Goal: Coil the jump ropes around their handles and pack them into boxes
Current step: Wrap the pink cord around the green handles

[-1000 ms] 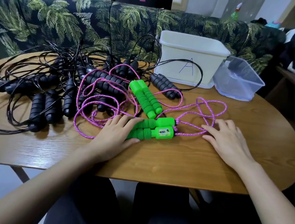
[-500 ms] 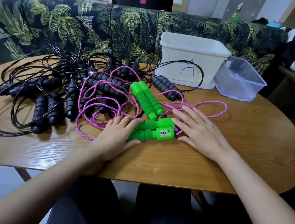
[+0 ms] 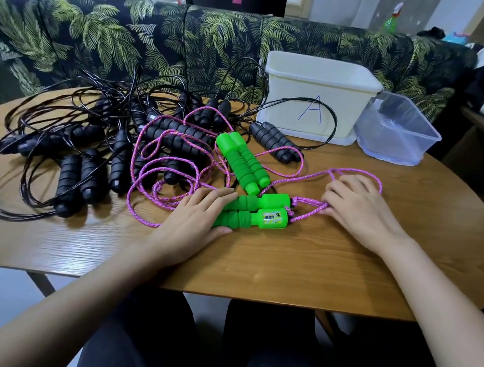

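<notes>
Green handles (image 3: 261, 217) under flat-fingered left grip (image 3: 197, 217), right grip (image 3: 358, 210) on pink rope (image 3: 308, 202), hold unclear

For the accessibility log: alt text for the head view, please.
A person's left hand rests on a pair of green jump-rope handles while the right hand touches their pink rope on a wooden table. Behind lie tangled black jump ropes, a white box marked A and a clear tub.
</notes>
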`<action>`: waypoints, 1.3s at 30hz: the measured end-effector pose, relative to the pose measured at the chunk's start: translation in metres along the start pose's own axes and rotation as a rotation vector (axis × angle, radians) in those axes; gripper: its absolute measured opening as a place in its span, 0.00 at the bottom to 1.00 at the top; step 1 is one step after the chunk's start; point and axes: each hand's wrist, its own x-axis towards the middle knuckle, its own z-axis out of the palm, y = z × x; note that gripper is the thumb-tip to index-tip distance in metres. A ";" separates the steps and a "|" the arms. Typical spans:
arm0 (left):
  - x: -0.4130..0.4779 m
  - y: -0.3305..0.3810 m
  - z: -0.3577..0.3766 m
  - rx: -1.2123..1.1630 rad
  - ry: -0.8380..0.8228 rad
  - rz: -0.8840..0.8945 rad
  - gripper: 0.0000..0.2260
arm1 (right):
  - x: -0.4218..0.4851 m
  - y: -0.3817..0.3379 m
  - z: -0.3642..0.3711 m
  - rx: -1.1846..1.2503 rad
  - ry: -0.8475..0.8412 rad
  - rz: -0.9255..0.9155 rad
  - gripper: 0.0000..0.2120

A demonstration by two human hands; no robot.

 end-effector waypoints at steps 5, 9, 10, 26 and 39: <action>0.000 0.001 0.002 -0.103 0.084 -0.020 0.25 | -0.029 0.001 -0.009 -0.019 -0.035 0.075 0.17; 0.003 0.005 0.003 -0.077 0.087 -0.043 0.24 | -0.040 -0.021 -0.013 0.051 -0.079 0.217 0.20; 0.004 0.005 0.002 -0.073 0.096 -0.044 0.23 | -0.041 -0.026 -0.012 0.049 -0.092 0.241 0.19; 0.002 0.003 -0.004 -0.093 0.073 -0.012 0.25 | -0.002 -0.026 0.000 0.106 -0.340 0.576 0.22; 0.011 0.015 0.008 -0.109 0.227 -0.139 0.14 | -0.015 -0.086 -0.065 0.150 -0.146 0.495 0.22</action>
